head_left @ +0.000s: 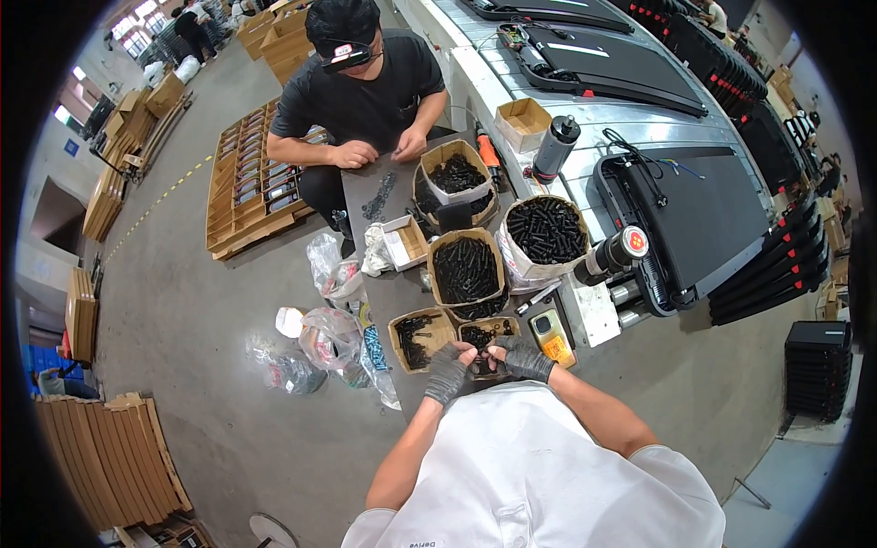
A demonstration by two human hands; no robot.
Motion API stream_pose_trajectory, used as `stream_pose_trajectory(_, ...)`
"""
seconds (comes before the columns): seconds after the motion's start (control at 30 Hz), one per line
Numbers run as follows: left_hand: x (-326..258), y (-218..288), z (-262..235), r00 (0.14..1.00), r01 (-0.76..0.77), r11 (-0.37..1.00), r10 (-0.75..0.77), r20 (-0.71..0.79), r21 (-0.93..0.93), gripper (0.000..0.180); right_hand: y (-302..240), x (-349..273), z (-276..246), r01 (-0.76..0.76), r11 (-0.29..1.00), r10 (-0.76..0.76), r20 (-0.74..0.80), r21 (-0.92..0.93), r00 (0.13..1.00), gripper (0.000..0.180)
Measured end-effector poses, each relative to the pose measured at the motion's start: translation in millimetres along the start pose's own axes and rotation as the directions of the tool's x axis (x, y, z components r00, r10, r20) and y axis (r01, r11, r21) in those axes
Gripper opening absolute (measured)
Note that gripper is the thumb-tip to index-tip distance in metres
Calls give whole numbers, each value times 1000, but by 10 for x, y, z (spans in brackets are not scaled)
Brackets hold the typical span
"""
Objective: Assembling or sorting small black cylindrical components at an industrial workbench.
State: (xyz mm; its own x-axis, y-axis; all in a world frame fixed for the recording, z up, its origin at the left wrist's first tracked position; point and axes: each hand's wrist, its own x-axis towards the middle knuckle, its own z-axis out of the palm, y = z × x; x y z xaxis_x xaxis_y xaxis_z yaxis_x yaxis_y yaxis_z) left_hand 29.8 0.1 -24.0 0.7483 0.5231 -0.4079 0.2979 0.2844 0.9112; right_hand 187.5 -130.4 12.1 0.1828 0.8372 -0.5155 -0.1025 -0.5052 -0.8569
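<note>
Both gloved hands are in close together at the table's near edge: the left hand [448, 370] is curled with fingers pinched narrow, the right hand [523, 356] is curled too, and between them sits a small clump of black screws [482, 352] that both seem to be gripping, right over the small cardboard box [489, 331] of the same black parts, so anything dropped falls back into stock. At nine o'clock from that box is a second small box [416, 336] of black fasteners, within easy reach of the left hand. At three o'clock lies a yellow handheld device [551, 336], flat and just beside the right hand. Off the table's edge at nine o'clock, crumpled plastic bags [329, 338] lie on the floor, out of the way. Moving up to twelve o'clock, a taller lined carton [466, 267] brims with black screws, and at one o'clock a round sack [545, 230] holds more, both open-topped for grabbing. Farther on at twelve, another carton [454, 173] sits before a co-worker in a black shirt [365, 91], whose hands rest on the grey table [365, 183] by loose screws. Treadmill decks [703, 210] line the far right.
</note>
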Motion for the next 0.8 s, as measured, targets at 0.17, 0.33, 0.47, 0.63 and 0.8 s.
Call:
stream_pose_trajectory(0.17,-38,9,28,992,115,982,-106,67,-151,18,-116,-43,19,-1,999,2,-30,35,1000,27)
stream_pose_trajectory(0.33,-43,89,23,954,290,890,-239,181,-351,28,-17,-17,2,-5,996,-11,-175,-89,984,38)
stream_pose_trajectory(0.47,-38,108,40,944,327,830,-263,199,-453,29,-82,-64,44,7,999,-19,-224,-54,974,36)
stream_pose_trajectory(0.63,18,-37,-59,946,322,717,-276,172,-618,25,-21,-123,-37,16,541,42,-47,841,998,36)
stream_pose_trajectory(0.8,-50,72,-98,963,260,788,-253,90,-559,24,-243,-227,-43,-73,416,43,60,906,997,39)
